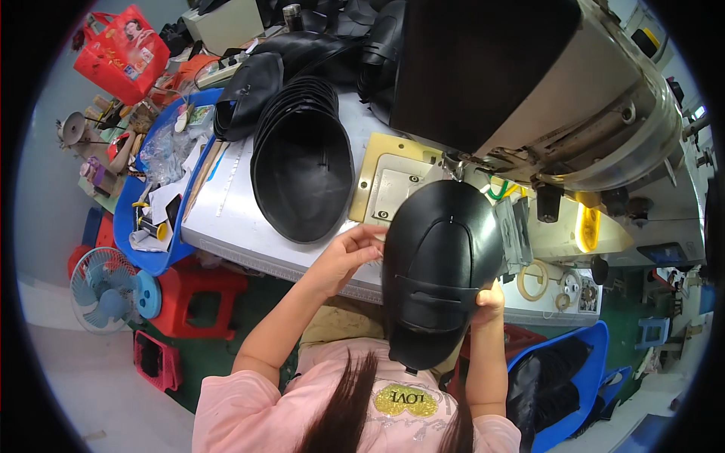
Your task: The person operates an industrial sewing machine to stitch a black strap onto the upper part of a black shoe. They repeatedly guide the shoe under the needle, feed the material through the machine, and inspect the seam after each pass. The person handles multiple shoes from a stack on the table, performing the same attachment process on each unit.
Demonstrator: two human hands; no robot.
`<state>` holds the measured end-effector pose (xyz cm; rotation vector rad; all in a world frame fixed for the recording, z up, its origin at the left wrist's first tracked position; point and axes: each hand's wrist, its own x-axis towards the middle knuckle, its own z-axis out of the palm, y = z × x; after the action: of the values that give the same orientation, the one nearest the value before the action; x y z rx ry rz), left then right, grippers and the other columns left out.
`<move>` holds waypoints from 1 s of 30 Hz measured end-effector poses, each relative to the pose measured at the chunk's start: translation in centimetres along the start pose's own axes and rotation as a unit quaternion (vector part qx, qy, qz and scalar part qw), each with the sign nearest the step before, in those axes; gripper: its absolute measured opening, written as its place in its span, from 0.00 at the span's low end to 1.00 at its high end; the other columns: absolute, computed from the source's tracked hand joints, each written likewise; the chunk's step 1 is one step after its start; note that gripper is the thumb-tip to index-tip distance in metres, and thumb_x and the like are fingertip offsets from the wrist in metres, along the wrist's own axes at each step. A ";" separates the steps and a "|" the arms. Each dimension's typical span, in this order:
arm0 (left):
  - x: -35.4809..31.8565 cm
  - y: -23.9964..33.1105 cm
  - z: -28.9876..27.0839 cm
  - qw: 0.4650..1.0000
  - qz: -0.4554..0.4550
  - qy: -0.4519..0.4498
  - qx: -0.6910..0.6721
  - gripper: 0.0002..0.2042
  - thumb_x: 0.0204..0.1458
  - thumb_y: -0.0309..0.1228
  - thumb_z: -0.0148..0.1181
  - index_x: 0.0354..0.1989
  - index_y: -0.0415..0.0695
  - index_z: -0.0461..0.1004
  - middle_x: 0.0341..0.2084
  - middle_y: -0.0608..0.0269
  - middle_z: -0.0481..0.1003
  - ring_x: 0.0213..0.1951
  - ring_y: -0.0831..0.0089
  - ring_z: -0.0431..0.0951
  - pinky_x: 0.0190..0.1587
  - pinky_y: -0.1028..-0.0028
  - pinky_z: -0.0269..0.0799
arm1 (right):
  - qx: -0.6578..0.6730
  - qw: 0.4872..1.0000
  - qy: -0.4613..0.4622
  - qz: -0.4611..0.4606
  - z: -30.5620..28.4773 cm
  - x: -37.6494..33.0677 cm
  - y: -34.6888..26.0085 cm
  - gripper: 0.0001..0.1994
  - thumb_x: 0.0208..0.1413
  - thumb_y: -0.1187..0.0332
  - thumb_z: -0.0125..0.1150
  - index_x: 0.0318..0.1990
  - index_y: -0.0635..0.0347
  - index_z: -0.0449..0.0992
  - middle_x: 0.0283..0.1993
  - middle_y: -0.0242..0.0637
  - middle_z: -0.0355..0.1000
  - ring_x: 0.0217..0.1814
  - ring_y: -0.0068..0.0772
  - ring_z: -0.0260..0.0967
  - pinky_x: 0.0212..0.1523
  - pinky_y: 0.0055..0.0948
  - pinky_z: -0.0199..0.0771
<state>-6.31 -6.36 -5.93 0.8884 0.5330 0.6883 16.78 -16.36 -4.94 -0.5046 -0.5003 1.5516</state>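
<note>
A black leather-like piece (442, 249), rounded at its far end and with a curved seam and a strap across it, is held up in front of my chest. My right hand (489, 300) grips its right edge, the thumb on top and the other fingers mostly hidden beneath. Close to its left edge is my left hand (351, 257), its fingers loosely bent and apart; whether the fingertips touch the piece I cannot tell. Behind the piece lies the yellow-edged metal plate (365, 177) of a sewing machine (559, 98). Left of that stands a nested stack of black oval shells (302, 174).
More black pieces (253, 87) lie at the table's far side. A blue tray (162, 260) with plastic and thread hangs off the left edge. Below are a red stool (200, 294) and a fan (109, 291). A blue bin (596, 362) of black pieces stands at right.
</note>
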 end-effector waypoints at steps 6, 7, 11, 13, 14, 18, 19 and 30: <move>-0.4 -1.8 0.4 0.954 -0.150 -0.153 -0.208 0.28 0.39 0.29 0.62 0.51 0.37 0.59 0.46 0.55 0.66 0.46 0.66 0.68 0.49 0.68 0.63 | -0.015 1.000 0.004 0.016 -1.7 0.0 0.0 0.32 0.27 0.76 0.63 0.48 0.73 0.61 0.44 0.50 0.67 0.43 0.44 0.68 0.46 0.36 0.68; -0.7 -2.0 1.2 0.956 -0.112 -0.170 -0.213 0.29 0.36 0.27 0.63 0.50 0.36 0.60 0.47 0.53 0.65 0.48 0.64 0.67 0.50 0.65 0.62 | -0.011 1.000 -0.004 0.023 -1.9 0.1 0.0 0.32 0.27 0.76 0.63 0.48 0.73 0.61 0.44 0.50 0.67 0.43 0.44 0.68 0.46 0.36 0.68; -1.5 -2.1 1.3 0.946 -0.128 -0.182 -0.236 0.27 0.38 0.25 0.61 0.50 0.35 0.61 0.47 0.52 0.66 0.48 0.63 0.67 0.51 0.65 0.61 | -0.011 0.998 -0.013 0.058 -2.3 0.0 0.5 0.35 0.25 0.76 0.64 0.49 0.70 0.60 0.45 0.45 0.66 0.45 0.38 0.66 0.47 0.31 0.66; -1.6 -1.9 1.3 0.948 -0.121 -0.167 -0.241 0.26 0.38 0.24 0.60 0.50 0.35 0.61 0.47 0.51 0.65 0.48 0.63 0.67 0.51 0.66 0.61 | -0.009 0.997 -0.029 0.068 -2.4 0.2 0.2 0.34 0.25 0.77 0.64 0.49 0.70 0.61 0.45 0.45 0.66 0.45 0.38 0.66 0.47 0.30 0.65; -1.6 -2.0 1.2 0.949 -0.117 -0.170 -0.239 0.26 0.39 0.24 0.59 0.50 0.35 0.60 0.47 0.51 0.65 0.48 0.63 0.67 0.52 0.66 0.61 | -0.007 0.997 -0.036 0.072 -2.4 0.3 0.1 0.34 0.25 0.77 0.64 0.49 0.70 0.61 0.45 0.45 0.66 0.45 0.39 0.66 0.47 0.30 0.65; -1.6 -2.8 0.8 0.944 -0.111 -0.194 -0.242 0.27 0.40 0.25 0.59 0.52 0.37 0.59 0.48 0.54 0.65 0.49 0.65 0.66 0.53 0.66 0.59 | -0.023 0.996 -0.049 0.072 -2.4 0.3 0.2 0.34 0.26 0.77 0.63 0.49 0.70 0.61 0.46 0.45 0.66 0.46 0.38 0.65 0.47 0.30 0.65; -1.6 -3.0 0.7 0.941 -0.112 -0.203 -0.245 0.27 0.41 0.26 0.59 0.52 0.38 0.59 0.49 0.55 0.64 0.50 0.66 0.65 0.53 0.66 0.58 | -0.028 0.996 -0.047 0.069 -2.3 0.3 0.2 0.34 0.26 0.77 0.63 0.49 0.70 0.61 0.46 0.45 0.66 0.46 0.38 0.65 0.47 0.30 0.65; -1.5 -2.1 1.1 0.789 0.374 0.192 0.449 0.21 0.36 0.24 0.57 0.43 0.36 0.66 0.39 0.55 0.67 0.40 0.65 0.67 0.42 0.72 0.62 | -0.189 0.976 0.055 0.091 1.2 0.2 -1.5 0.31 0.28 0.80 0.63 0.48 0.68 0.63 0.43 0.40 0.67 0.46 0.33 0.64 0.48 0.29 0.63</move>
<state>-5.92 -8.99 -6.88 1.9369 0.9144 1.4052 17.31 -16.16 -3.11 -0.9455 -0.6840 1.5962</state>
